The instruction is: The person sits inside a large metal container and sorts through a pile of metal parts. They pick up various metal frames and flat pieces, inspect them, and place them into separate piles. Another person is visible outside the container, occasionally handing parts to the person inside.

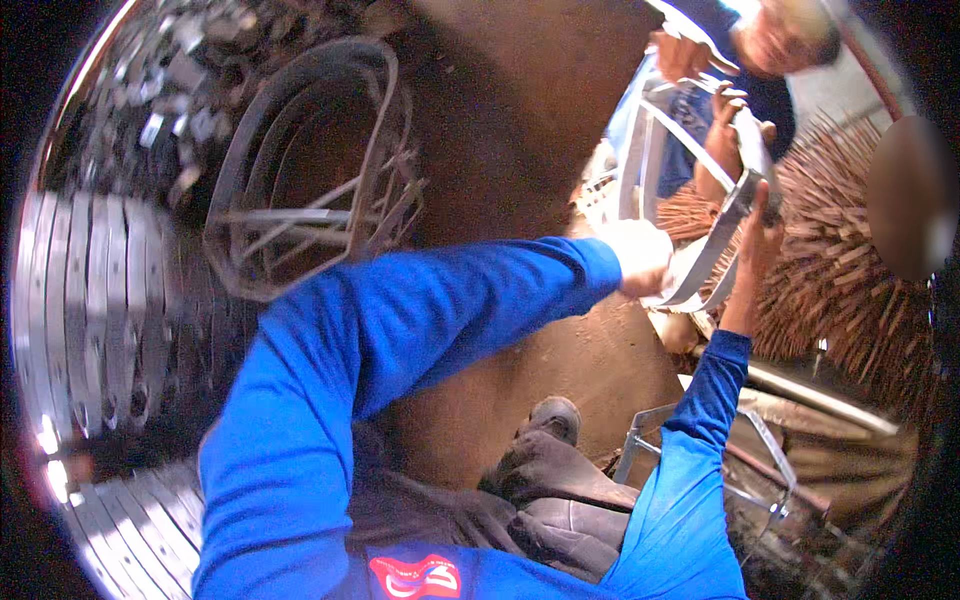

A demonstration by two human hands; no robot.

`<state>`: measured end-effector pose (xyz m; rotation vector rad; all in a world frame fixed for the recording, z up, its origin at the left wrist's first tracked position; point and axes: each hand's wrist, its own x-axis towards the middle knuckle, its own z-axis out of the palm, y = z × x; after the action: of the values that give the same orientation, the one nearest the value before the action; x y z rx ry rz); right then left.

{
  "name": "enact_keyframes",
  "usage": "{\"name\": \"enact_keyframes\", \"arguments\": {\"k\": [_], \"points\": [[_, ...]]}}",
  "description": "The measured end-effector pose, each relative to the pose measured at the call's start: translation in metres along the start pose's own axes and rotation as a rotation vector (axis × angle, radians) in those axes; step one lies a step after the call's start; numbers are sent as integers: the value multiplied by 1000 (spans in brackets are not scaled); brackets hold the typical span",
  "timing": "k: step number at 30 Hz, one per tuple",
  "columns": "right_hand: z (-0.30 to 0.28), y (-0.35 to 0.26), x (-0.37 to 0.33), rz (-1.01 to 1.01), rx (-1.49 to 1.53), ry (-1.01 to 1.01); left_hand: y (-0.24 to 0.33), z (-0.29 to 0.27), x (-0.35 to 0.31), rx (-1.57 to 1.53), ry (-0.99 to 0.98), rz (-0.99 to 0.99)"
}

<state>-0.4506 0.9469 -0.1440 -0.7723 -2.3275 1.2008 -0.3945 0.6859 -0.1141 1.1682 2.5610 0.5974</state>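
A rounded frame of flat, light grey metal strip with cross bars (728,215) is raised at the upper right. My left hand (640,257), washed out by bright light, is closed on the frame's near lower end. Farther right, my right hand (762,240) reaches up and grips the frame's right side with the fingers around the strip. Across from me, another person's hand (735,105) also touches the frame's far part, and that person's other hand (683,55) is near it, fingers bent.
Nested metal hoops with cross bars (300,215) lie at the upper left. Stacked metal strips (95,300) and a heap of scrap pieces (170,110) are along the left. Bundled rusty rods (830,240) fill the right. Another metal frame (765,440) stands beside my right arm.
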Motion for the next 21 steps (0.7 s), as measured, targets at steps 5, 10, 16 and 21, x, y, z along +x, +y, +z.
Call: {"name": "enact_keyframes", "arguments": {"k": [5,10,16,21], "points": [[-45,-10,-8,-120,354,-205,-14,-55,58,-569,391,-148],[-57,-61,-49,-216,214,-431,-52,-75,131,-1031,644,106],[-109,-88,-96,-287,119,-297,58,-63,62,-1498,458,122],[-71,-107,-140,-442,537,-54,91,-112,-7,-1264,447,-35]]}}
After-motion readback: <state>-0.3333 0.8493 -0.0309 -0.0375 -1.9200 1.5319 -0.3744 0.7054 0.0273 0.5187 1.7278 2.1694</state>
